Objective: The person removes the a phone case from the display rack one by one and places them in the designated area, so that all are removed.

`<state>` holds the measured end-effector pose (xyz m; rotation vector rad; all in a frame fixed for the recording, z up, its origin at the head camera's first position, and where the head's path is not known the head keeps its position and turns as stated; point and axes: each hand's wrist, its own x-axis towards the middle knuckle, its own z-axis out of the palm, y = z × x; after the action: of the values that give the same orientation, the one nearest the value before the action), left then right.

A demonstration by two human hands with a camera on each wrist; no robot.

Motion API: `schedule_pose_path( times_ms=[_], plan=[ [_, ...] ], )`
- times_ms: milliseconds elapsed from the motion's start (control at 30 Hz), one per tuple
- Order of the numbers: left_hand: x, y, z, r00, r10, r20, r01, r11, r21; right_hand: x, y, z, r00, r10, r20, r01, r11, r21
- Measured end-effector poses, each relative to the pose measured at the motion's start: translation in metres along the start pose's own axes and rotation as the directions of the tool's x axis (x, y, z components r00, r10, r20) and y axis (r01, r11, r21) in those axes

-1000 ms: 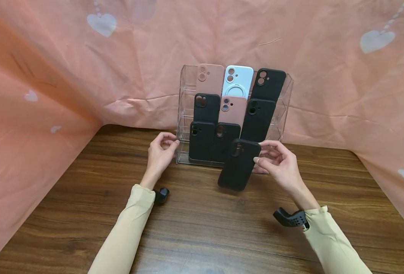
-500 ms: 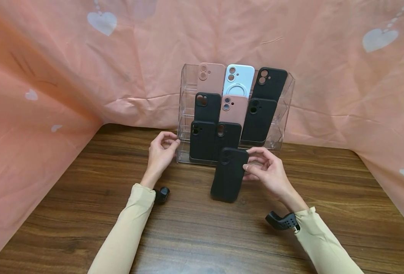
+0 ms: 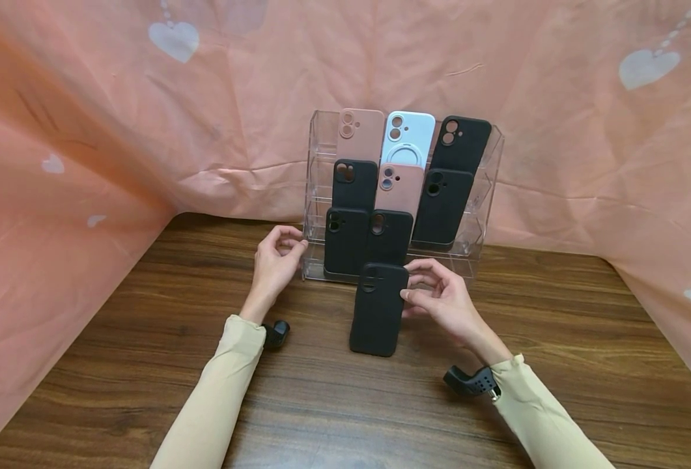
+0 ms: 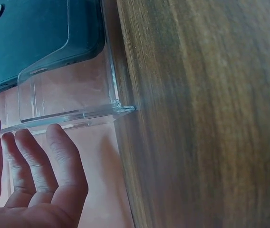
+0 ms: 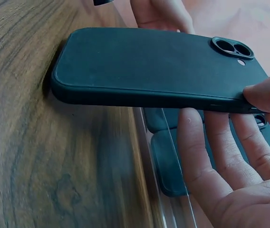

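My right hand point(image 3: 439, 299) pinches a black phone case point(image 3: 379, 316) by its right edge, thumb in front and fingers behind. The case stands nearly upright before the rack, camera cutout at the top. Whether its lower end touches the table cannot be told. My left hand point(image 3: 277, 260) is at the left side of a clear display rack point(image 3: 317, 176), with curled fingers and thumb holding its edge; in the left wrist view several fingertips point(image 4: 55, 130) meet the clear side wall. Two black cases point(image 3: 345, 244) stand in the rack's lowest tier, partly behind the held one.
Higher tiers hold a pink case point(image 3: 359, 137), a white case with a ring point(image 3: 408, 133), a second pink case point(image 3: 400, 195) and several black cases point(image 3: 446, 208). Behind the wooden table point(image 3: 322, 404) hangs a pink cloth point(image 3: 251, 117) with white hearts.
My right hand has brought the black case left and toward me, from the rack's lower right to in front of its lower middle, turning it more upright. My left hand has stayed put.
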<state>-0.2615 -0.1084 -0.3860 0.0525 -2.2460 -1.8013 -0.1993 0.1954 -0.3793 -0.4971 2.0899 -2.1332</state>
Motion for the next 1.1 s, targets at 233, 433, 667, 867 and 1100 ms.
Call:
schedule_pose_path(
  times_ms=[233, 433, 667, 867, 1100],
  plan=[
    [0.0, -0.002, 0.0, 1.0, 0.002, 0.003, -0.001, 1.0, -0.01, 0.002, 0.004, 0.006, 0.999, 0.031, 0.029, -0.031, 0.999, -0.013],
    [0.0, 0.0, 0.0, 1.0, -0.002, 0.002, 0.002, 1.0, -0.007, 0.004, 0.005, 0.01, 0.998, 0.052, 0.023, -0.051, 0.998, -0.037],
    [0.0, -0.001, 0.0, 1.0, -0.002, 0.001, 0.002, 1.0, -0.009, 0.007, 0.009, 0.016, 0.996, 0.087, 0.008, -0.086, 0.995, -0.047],
    [-0.001, -0.001, -0.001, 1.0, -0.002, 0.005, 0.002, 1.0, -0.009, 0.009, 0.013, 0.023, 0.996, 0.094, -0.011, -0.094, 0.994, -0.062],
    [0.0, 0.0, -0.001, 1.0, 0.004, 0.013, -0.004, 1.0, -0.005, 0.013, 0.02, 0.031, 0.988, 0.153, -0.035, -0.156, 0.985, -0.07]
  ],
)
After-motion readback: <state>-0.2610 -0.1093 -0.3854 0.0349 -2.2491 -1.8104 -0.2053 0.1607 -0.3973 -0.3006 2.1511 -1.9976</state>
